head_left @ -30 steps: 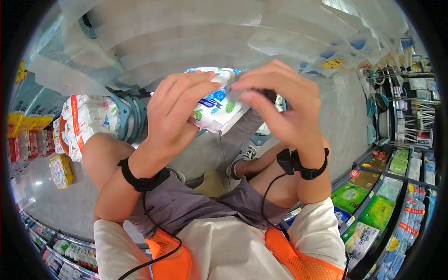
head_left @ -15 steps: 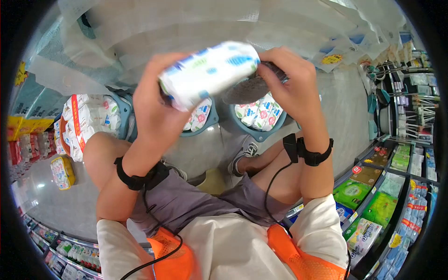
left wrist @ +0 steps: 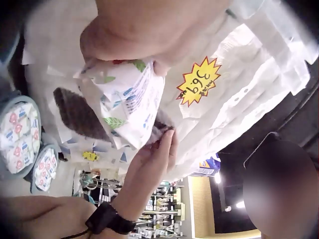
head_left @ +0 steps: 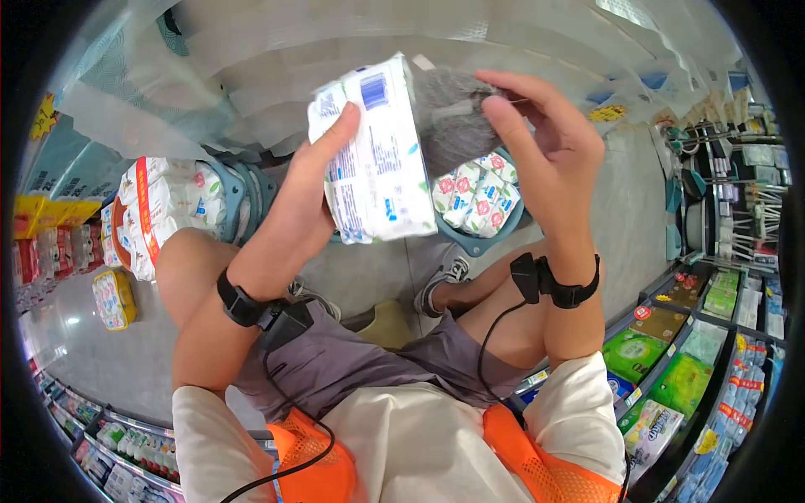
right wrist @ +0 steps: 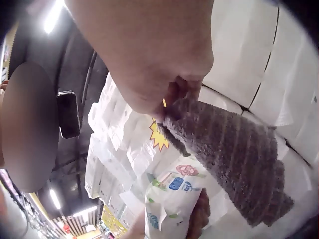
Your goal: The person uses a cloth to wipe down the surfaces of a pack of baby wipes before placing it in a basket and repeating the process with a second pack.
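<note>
My left hand (head_left: 309, 189) grips a white soft pack of wipes (head_left: 373, 163), thumb laid across its face. The printed side with small text and a blue barcode is turned up toward the head view. Between thumb and fingers, my right hand (head_left: 549, 138) pinches a fuzzy dark grey cloth (head_left: 459, 134) by its edge. In the right wrist view the cloth (right wrist: 229, 154) hangs down from the fingers, ribbed and folded, beside the pack (right wrist: 172, 206). The left wrist view has part of the cloth (left wrist: 77, 114) behind the pack (left wrist: 124, 102).
A blue tub (head_left: 478, 246) filled with white packs stands on the floor below the cloth. More packs (head_left: 155, 201) are stacked in baskets at the left, near a yellow-edged pack (head_left: 114, 299). Shelves of tissue packs (head_left: 683, 381) line the right. Plastic-wrapped goods (head_left: 352, 42) rise in front.
The pack has turned in the left hand, from lying sideways to standing with its text side showing. The right hand has shifted slightly right, and the grey cloth now shows more beside the pack.
</note>
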`<state>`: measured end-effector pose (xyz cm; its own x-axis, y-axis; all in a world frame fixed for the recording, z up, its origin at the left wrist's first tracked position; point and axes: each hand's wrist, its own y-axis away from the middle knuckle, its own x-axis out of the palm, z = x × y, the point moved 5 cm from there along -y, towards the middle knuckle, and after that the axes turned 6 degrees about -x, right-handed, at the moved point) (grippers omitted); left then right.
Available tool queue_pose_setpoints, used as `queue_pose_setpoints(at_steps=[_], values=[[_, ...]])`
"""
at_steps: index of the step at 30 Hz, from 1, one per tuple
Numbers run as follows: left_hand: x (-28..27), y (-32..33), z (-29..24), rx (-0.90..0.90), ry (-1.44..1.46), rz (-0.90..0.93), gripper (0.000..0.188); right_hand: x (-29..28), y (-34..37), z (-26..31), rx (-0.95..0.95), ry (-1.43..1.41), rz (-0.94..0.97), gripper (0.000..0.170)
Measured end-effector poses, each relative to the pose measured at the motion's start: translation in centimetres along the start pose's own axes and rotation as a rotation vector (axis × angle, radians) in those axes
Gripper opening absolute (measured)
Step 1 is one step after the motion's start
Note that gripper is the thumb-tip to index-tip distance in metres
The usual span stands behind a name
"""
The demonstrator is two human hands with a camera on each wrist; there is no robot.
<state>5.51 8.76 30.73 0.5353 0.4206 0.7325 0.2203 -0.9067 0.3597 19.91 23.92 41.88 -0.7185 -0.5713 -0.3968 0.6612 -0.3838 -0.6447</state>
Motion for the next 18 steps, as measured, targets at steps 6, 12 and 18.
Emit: queue_pose_setpoints(at_steps=[6, 12, 18], values=[[0.6, 0.0, 1.4, -0.054, 0.241, 0.175, 0.056, 3.5, 1.0, 3.1, -0.097, -0.102, 0.231, 0.024], [-0.4, -1.0, 1.4, -0.109, 0.425, 0.732, 0.063, 5.0, 2.9, 6.6, -0.285, -0.346, 0.35, 0.027], [1.7, 1.2, 1.6, -0.249, 0.119, 0.277, 0.064, 5.4, 3.3, 6.0, -0.445, -0.184, 0.241, 0.028]])
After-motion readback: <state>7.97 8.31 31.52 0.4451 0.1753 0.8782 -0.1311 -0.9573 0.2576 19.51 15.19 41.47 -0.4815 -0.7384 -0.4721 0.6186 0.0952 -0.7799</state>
